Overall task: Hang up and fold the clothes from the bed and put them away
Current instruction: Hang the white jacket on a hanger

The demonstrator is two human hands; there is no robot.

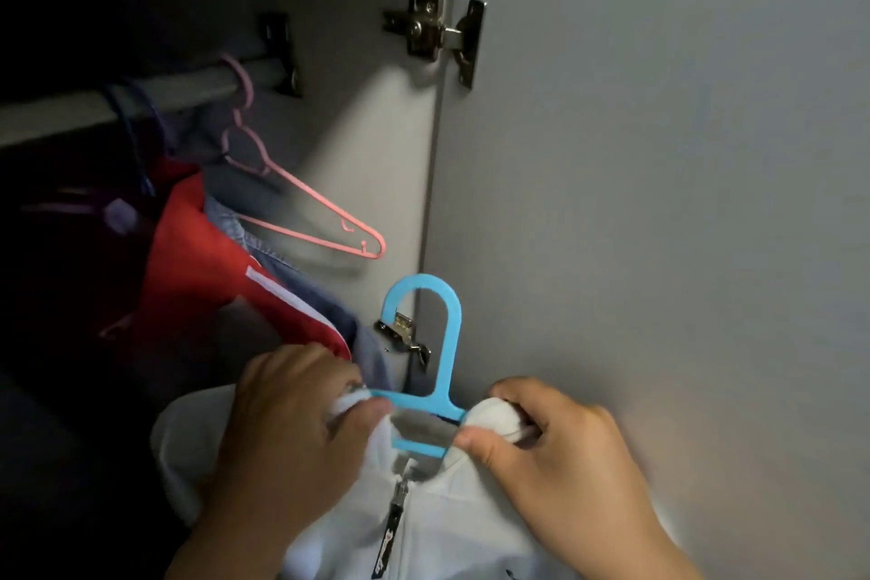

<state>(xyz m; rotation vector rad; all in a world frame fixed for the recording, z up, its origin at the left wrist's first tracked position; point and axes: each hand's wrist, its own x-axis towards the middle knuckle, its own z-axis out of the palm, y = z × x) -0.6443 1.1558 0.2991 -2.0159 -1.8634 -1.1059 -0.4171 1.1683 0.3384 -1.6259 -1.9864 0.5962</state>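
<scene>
**Lower centre of the frame:** a white zip-front garment (452, 527) is hanging on a blue hanger (452, 344), whose tall hook is standing just above the two hands and well below the rail. The left hand (292, 419), left of centre, is curling its fingers (325, 367) round the bunched white cloth at the hanger's left shoulder, with the thumb lying against the blue bar. The right hand (569, 452), right of centre, is pinching the cloth at the hanger's right shoulder between the thumb and the curled fingers (518, 393). Both sets of fingers are thus clenching on cloth and hanger together. The blue crossbars are showing between the two thumbs, and the zip pull (400, 492) is dangling just beneath them. **Upper left:** a grey rail (70, 113) is carrying a pink hanger (301, 198) and some darker hangers, too dim to tell apart. A red garment (202, 278) with a white stripe is hanging below the rail, and a blue-grey garment (325, 301) is lying just beside it. **Upper centre:** a metal hinge (433, 28) is joining the wardrobe's side panel to the open door (659, 155), which is filling the right half of the frame. A second hinge (405, 334) is showing through the loop of the blue hook.
</scene>
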